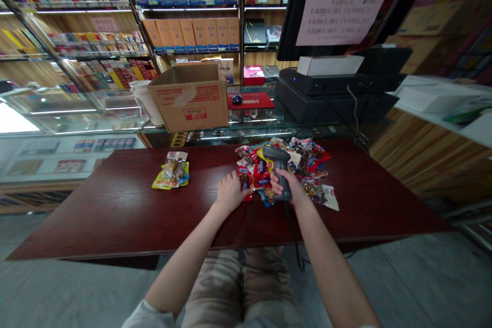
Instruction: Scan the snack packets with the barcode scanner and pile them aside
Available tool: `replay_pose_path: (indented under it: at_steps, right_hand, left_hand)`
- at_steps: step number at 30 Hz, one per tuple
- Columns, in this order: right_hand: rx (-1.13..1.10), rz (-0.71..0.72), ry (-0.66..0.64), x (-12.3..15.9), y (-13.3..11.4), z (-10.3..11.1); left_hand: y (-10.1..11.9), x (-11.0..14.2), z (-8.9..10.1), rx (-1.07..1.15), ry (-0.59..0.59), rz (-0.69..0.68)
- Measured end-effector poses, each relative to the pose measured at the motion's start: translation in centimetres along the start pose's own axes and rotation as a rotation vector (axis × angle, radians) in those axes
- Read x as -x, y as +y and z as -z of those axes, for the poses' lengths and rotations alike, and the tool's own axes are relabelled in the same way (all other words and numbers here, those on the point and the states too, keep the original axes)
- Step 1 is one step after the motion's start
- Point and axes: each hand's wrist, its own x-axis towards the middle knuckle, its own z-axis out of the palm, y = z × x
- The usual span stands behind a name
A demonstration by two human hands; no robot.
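Observation:
My right hand (287, 184) is wrapped round the handle of a grey barcode scanner (277, 163), whose head points over a heap of red and mixed snack packets (307, 161) on the dark red table (115, 210). Its cable hangs down off the table's near edge. My left hand (229, 192) rests at the left edge of the heap, fingers curled on a red packet (246, 178). A small separate pile of yellow and clear packets (171, 171) lies to the left.
An open cardboard box (190, 95) stands on the glass counter behind the table. A black till with a printer (338, 89) and a monitor with a paper notice (342, 2) are at the right. Shelves of boxed goods line the back wall.

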Motion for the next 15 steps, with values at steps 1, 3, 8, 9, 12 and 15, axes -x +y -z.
replay_pose_path:
  at_steps: [1, 3, 8, 9, 12, 15]
  right_hand:
    - [0.001, -0.003, 0.003, 0.0, 0.0, 0.0]
    - [0.005, -0.006, 0.007, 0.0, 0.0, 0.0]
    - [0.038, -0.013, -0.015, 0.1, 0.1, -0.3]
    - [0.051, -0.019, -0.019, 0.2, 0.2, -0.4]
    - [0.092, -0.036, -0.029, 0.2, 0.4, -0.6]
    - [0.134, -0.060, -0.041, 0.2, 0.8, -1.0]
  left_hand:
    - [0.0, -0.2, -0.2, 0.015, -0.009, 0.016]
    - [-0.4, -0.4, -0.6, 0.071, -0.031, 0.043]
    - [-2.6, -1.0, -0.8, 0.344, 0.115, 0.044]
    - [-3.1, -1.3, -0.7, 0.406, 0.189, 0.017]
    - [-4.5, -2.1, -0.4, 0.547, 0.422, -0.118]
    - [-5.0, -2.7, -0.3, 0.653, 0.536, -0.193]
